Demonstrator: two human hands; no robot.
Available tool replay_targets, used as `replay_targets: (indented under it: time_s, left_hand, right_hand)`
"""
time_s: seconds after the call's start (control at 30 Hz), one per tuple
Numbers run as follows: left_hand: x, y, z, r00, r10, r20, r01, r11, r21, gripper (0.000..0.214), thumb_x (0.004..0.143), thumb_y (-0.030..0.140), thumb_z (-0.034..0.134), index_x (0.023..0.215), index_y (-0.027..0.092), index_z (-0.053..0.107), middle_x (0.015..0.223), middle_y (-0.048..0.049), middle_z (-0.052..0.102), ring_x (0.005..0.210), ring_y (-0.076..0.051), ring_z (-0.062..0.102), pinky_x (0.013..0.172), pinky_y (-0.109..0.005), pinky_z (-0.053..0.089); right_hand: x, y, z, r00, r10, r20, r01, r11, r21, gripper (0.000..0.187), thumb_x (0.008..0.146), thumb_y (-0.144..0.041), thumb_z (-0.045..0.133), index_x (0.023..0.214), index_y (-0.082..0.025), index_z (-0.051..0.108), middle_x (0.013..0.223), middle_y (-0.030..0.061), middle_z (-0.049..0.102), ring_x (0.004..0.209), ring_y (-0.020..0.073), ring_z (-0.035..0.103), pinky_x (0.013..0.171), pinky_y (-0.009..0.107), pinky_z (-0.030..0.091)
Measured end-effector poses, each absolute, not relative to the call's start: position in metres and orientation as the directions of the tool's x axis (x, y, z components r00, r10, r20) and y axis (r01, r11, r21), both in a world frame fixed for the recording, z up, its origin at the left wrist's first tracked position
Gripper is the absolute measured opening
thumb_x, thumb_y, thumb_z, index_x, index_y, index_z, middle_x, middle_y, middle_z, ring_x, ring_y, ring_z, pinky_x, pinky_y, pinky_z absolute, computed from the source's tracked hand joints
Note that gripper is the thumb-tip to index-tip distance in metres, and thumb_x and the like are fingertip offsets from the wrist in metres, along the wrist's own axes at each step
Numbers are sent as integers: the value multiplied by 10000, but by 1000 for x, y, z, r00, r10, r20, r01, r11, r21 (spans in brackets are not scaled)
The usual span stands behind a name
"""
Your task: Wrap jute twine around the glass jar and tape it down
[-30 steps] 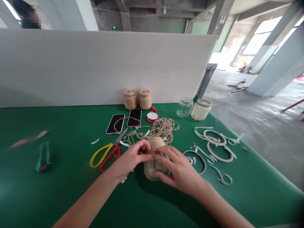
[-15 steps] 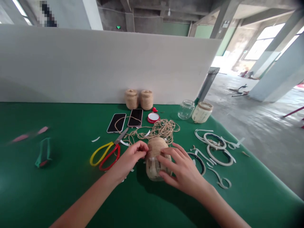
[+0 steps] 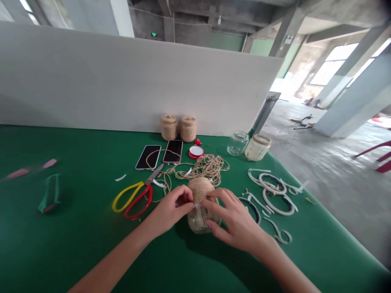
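A glass jar lies on its side on the green table, its far part wound with jute twine. My left hand pinches at the jar's side where the twine ends, fingers closed on something small and white I cannot make out. My right hand rests on the jar from the right, fingers curled over it and holding it. A loose tangle of twine lies just behind the jar.
Yellow-and-red scissors lie left of my hands. Two phones, a red lid and two twine spools sit further back by a white board. Two jars stand at right, white strip scraps nearby.
The view has drifted slightly. Both hands stay on the jar; my left fingers have shifted a little along its side.
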State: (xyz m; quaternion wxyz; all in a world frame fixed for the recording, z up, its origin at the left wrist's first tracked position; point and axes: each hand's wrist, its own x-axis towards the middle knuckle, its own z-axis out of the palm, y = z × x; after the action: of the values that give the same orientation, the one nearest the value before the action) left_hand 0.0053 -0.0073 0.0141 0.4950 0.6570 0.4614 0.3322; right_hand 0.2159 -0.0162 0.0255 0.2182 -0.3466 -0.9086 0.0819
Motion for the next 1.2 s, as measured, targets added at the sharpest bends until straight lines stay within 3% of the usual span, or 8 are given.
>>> replay_targets:
  time_s: [0.13, 0.33, 0.47, 0.63, 0.73, 0.93, 1.07, 1.2]
  left_hand:
    - [6, -5, 13, 354, 935, -37, 209, -40, 977, 50, 777, 195, 513, 788, 191, 465, 749, 31, 425, 714, -119, 437, 648, -221, 385]
    - [11, -13, 11, 308, 947, 94, 325, -198, 925, 21, 805, 183, 466, 798, 199, 478, 812, 9, 470, 754, -135, 479, 696, -245, 405]
    - [13, -16, 10, 269, 957, 108, 366, -205, 908, 21, 808, 194, 466, 793, 201, 480, 796, 8, 484, 748, -143, 495, 692, -252, 418]
    - [11, -15, 9, 273, 960, 59, 345, -155, 926, 60, 832, 242, 465, 813, 195, 496, 802, 1, 520, 773, -152, 523, 702, -257, 433]
    - [7, -11, 12, 311, 949, 50, 329, -157, 931, 118, 859, 279, 437, 841, 191, 514, 806, -2, 542, 763, -150, 538, 701, -257, 441]
    - [-26, 43, 23, 176, 967, 183, 581, -252, 774, 131, 854, 279, 462, 850, 194, 561, 786, -5, 587, 708, -158, 545, 671, -280, 431]
    - [-45, 104, 26, 98, 962, 255, 662, -254, 705, 151, 854, 237, 502, 929, 145, 595, 964, -71, 596, 901, -197, 549, 835, -361, 432]
    - [-42, 137, 22, 165, 949, 269, 684, -307, 661, 298, 881, 324, 514, 1127, 156, 533, 1152, -80, 540, 985, -208, 555, 830, -407, 482]
  right_hand:
    - [216, -19, 24, -655, 679, 331, 606, 734, -307, 358, 819, -259, 509, 1176, -256, 498, 1134, 81, 481, 1001, 229, 456, 860, 416, 413]
    - [215, -22, 25, -649, 676, 348, 625, 735, -263, 400, 792, -240, 511, 1190, -234, 476, 1106, 83, 509, 993, 241, 450, 880, 434, 406]
    - [215, -23, 29, -655, 680, 328, 641, 731, -234, 393, 794, -232, 496, 1186, -234, 467, 1093, 81, 518, 980, 242, 457, 892, 446, 395]
    - [217, -26, 33, -612, 730, 306, 697, 680, -227, 400, 793, -246, 493, 1187, -191, 448, 1101, 81, 523, 1085, 253, 431, 1051, 519, 201]
    - [220, -26, 34, -587, 746, 313, 718, 659, -223, 365, 789, -247, 492, 1150, -200, 472, 1131, 80, 509, 1135, 263, 406, 1067, 560, 110]
    - [221, -20, 35, -566, 739, 365, 703, 664, -255, 332, 835, -256, 459, 1164, -217, 477, 1170, 86, 512, 1105, 244, 441, 1047, 546, 175]
    - [213, -12, 38, -582, 728, 362, 675, 681, -284, 285, 874, -291, 446, 1148, -230, 497, 1156, 60, 563, 1102, 228, 466, 1059, 540, 149]
    - [205, -8, 42, -578, 715, 393, 666, 692, -279, 261, 885, -329, 453, 1116, -235, 530, 1137, 55, 582, 1063, 218, 495, 1049, 520, 177]
